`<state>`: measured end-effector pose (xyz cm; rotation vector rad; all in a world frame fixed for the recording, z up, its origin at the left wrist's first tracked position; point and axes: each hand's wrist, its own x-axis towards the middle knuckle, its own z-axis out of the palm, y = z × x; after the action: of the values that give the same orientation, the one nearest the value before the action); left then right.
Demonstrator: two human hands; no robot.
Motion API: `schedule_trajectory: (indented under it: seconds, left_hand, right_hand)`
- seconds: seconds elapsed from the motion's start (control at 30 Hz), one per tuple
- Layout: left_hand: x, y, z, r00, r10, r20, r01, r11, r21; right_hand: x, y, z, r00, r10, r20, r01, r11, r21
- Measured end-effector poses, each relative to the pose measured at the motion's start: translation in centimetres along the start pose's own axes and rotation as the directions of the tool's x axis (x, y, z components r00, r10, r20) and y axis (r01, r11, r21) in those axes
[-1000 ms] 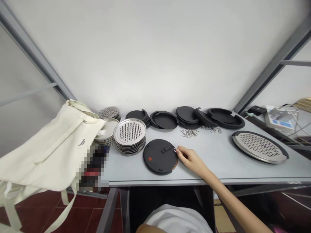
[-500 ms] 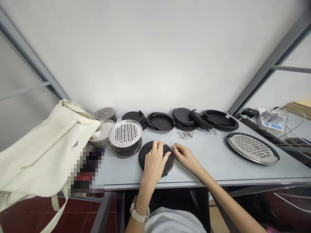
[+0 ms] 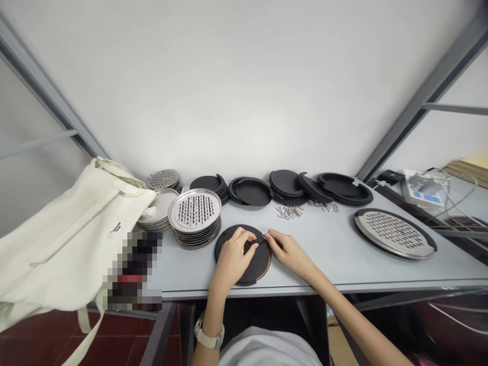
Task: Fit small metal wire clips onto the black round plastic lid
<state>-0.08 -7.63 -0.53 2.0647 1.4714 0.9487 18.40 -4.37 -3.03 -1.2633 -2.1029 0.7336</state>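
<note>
A black round disc (image 3: 244, 272) with a brownish stretch of rim lies near the table's front edge. My left hand (image 3: 233, 257) rests on it, fingers bent and thumb and forefinger close together at its upper right part. What lies between those fingertips is hard to make out. At the disc's right edge, my right hand (image 3: 286, 250) pinches a small metal hook (image 3: 264, 236) between thumb and forefinger. More such small metal pieces lie in a loose pile (image 3: 290, 211) behind my hands. To the left stands a stack of metal grater discs (image 3: 195, 211).
Black round holders (image 3: 253, 192) line the wall side. A large oval grater (image 3: 396, 234) lies at the right. Plain metal discs (image 3: 160, 206) stand behind a cream bag (image 3: 68, 244) on the left. Metal frame posts (image 3: 423, 96) rise at both sides; a white box (image 3: 423, 189) sits far right.
My left hand has shifted slightly left and down on the disc, its fingers curling more. My right hand has brought the small metal hook left onto the disc's edge.
</note>
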Motion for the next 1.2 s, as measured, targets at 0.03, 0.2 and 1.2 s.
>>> schedule_trajectory:
  seconds: [0.03, 0.2, 1.2]
  left_hand:
    - [-0.07, -0.06, -0.09, 1.0, 0.007, 0.011, -0.007, 1.0, -0.016]
    - [-0.2, -0.37, -0.22, 1.0, 0.006, 0.004, -0.006, 0.998, -0.06]
    - [0.02, -0.66, -0.52, 0.999, -0.003, -0.037, 0.001, 0.998, -0.069]
  right_hand:
    - [0.01, 0.01, 0.02, 1.0, 0.002, 0.0, -0.002, 1.0, -0.005]
    - [0.05, 0.1, -0.17, 0.999, -0.02, 0.039, 0.021, 0.999, -0.032]
    - [-0.44, -0.21, -0.28, 0.999, -0.05, 0.01, 0.051, 0.996, -0.069]
